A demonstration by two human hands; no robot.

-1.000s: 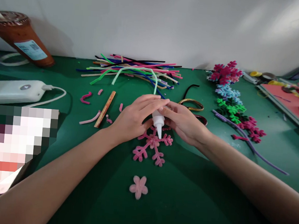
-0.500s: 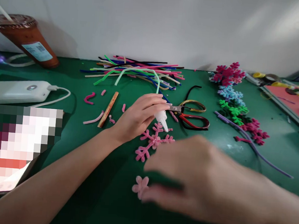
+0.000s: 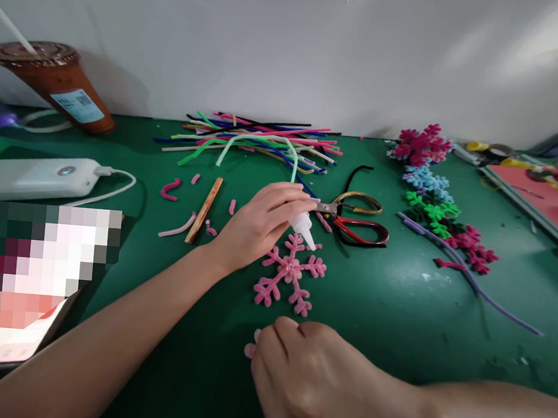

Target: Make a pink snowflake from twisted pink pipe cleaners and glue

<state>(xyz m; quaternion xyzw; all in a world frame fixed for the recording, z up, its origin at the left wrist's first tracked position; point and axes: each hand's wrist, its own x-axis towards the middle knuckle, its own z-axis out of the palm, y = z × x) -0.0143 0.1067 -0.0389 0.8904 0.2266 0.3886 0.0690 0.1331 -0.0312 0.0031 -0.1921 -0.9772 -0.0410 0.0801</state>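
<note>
My left hand is closed around a white glue bottle, its pointed nozzle tipped down to the right. Just under the nozzle, a pink pipe-cleaner snowflake lies flat on the table, with a lighter flower shape at its centre. Nearer to me, my right hand has its fingers bent down over a small pale pink flower. Only the flower's left petals show; the fingertips are hidden beneath the hand. Scissors with gold and red handles lie to the right of the bottle.
A pile of coloured pipe cleaners lies by the wall. Pipe-cleaner snowflakes and a purple stem are on the right. At left stand a drink cup, a white power bank and a phone-like screen.
My right hand has moved down and left, its fingers closing over the small flower. The snowflake's lower right arm is uncovered. My left hand stays on the glue bottle.
</note>
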